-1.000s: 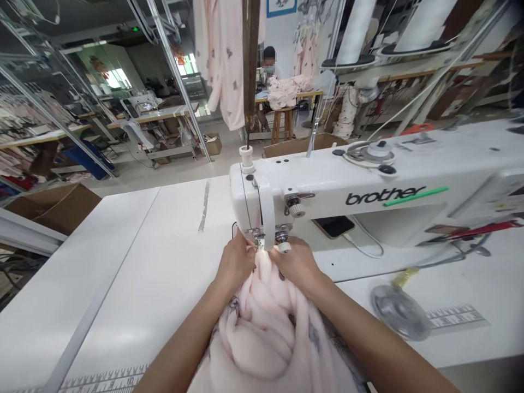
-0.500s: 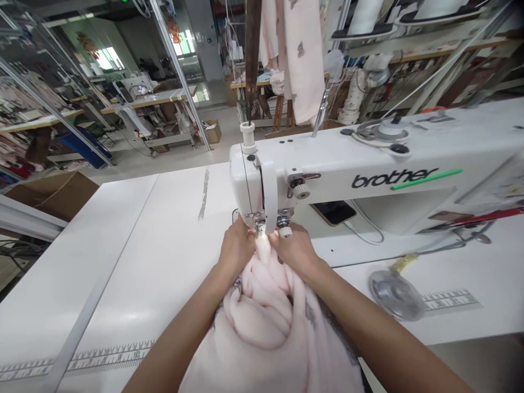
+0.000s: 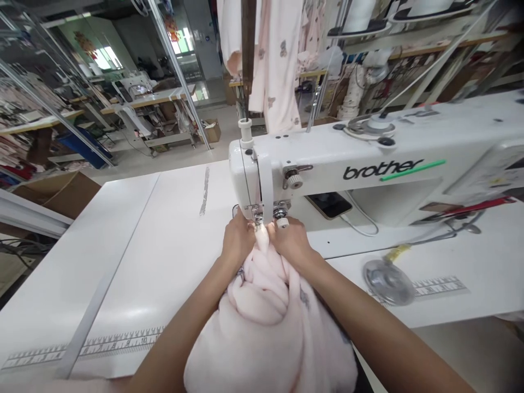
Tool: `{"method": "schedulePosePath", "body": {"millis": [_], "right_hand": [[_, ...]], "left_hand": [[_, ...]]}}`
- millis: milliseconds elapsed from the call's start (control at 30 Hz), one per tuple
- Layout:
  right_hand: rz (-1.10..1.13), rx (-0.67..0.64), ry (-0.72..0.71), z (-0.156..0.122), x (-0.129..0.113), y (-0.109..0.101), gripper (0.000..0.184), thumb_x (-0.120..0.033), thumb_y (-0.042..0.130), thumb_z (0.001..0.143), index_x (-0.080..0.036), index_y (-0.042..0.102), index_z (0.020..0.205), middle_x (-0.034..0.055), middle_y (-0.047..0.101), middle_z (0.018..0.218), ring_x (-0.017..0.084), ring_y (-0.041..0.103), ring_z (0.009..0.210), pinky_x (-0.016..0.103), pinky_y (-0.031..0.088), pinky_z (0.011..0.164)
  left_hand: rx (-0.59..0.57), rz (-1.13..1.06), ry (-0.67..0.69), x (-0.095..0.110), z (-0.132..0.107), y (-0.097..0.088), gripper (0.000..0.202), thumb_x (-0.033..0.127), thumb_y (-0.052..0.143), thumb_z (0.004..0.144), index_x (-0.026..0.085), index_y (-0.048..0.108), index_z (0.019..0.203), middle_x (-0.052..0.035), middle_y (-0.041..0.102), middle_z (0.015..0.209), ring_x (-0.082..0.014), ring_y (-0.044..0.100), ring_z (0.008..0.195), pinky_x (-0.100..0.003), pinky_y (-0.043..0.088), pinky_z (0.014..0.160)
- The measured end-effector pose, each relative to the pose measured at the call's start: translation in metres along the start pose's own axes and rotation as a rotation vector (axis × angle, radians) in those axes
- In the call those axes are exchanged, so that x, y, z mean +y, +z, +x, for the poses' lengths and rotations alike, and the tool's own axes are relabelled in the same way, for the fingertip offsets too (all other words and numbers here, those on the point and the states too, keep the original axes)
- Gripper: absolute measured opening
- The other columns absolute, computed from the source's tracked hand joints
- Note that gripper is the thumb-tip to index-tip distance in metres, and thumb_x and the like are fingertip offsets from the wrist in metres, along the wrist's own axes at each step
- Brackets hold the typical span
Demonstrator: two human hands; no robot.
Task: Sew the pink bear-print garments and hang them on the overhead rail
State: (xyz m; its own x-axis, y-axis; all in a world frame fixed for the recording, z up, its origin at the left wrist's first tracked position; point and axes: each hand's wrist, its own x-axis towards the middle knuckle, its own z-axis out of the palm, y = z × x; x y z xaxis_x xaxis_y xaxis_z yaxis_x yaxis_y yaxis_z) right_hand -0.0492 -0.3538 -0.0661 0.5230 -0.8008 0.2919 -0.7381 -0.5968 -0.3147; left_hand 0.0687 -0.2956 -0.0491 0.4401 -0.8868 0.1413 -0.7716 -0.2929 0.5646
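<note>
A soft pale pink fabric (image 3: pixel 262 316) with grey printed figures lies bunched from the table's front edge up to the needle area of a white sewing machine (image 3: pixel 315 155). My left hand (image 3: pixel 238 238) grips the fabric just left of the lit presser foot (image 3: pixel 257 216). On the other side, my right hand (image 3: pixel 291 238) pinches it close to the foot, below a round tension knob. Fingertips of both hands are partly hidden by the machine head and the folds.
A phone (image 3: pixel 329 205) with a white cable lies under the machine arm. To the right are a clear round dish (image 3: pixel 388 282) and a red-handled tool (image 3: pixel 478 206). Printed ruler strips (image 3: pixel 118 345) run along the table front. Pink cloth (image 3: pixel 278 71) hangs behind the machine.
The hanging pink cloth behind the machine has shifted left, and more of it shows. The machine appears slightly farther left and higher in view. Both hands stay at the foot, on the fabric.
</note>
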Motion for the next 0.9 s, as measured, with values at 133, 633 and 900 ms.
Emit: {"method": "schedulePosePath", "body": {"millis": [133,633,900], "right_hand": [[-0.012,0.027,0.000,-0.0010,0.0011,0.0036,0.014,-0.015,0.047,0.077,-0.015,0.060,0.072,0.0058,0.062,0.065,0.020,0.058,0.064,0.026,0.027,0.051],[-0.015,-0.008,0.001,0.0008,0.0002,0.0057,0.019,-0.018,0.046,0.080,-0.015,0.061,0.070,0.0079,0.062,0.065,0.020,0.057,0.064,0.027,0.027,0.051],[-0.021,-0.007,-0.001,0.0011,-0.0011,0.0071,0.018,-0.018,0.047,0.081,-0.014,0.060,0.069,0.0083,0.061,0.064,0.020,0.056,0.063,0.026,0.027,0.051]], "left_hand": [[0.014,0.007,-0.009,0.0019,-0.0008,-0.0008,0.020,0.013,0.044,0.074,0.018,0.051,0.092,-0.0052,0.063,0.077,-0.0209,0.059,0.068,-0.026,0.038,0.056],[0.013,0.098,0.007,0.0006,-0.0001,0.0005,0.030,0.013,0.044,0.075,0.017,0.049,0.104,-0.0066,0.061,0.082,-0.0227,0.060,0.072,-0.028,0.038,0.057],[-0.004,0.031,-0.001,0.0018,0.0000,-0.0009,0.029,0.010,0.043,0.074,0.017,0.047,0.103,-0.0065,0.060,0.082,-0.0223,0.059,0.069,-0.027,0.038,0.056]]}}
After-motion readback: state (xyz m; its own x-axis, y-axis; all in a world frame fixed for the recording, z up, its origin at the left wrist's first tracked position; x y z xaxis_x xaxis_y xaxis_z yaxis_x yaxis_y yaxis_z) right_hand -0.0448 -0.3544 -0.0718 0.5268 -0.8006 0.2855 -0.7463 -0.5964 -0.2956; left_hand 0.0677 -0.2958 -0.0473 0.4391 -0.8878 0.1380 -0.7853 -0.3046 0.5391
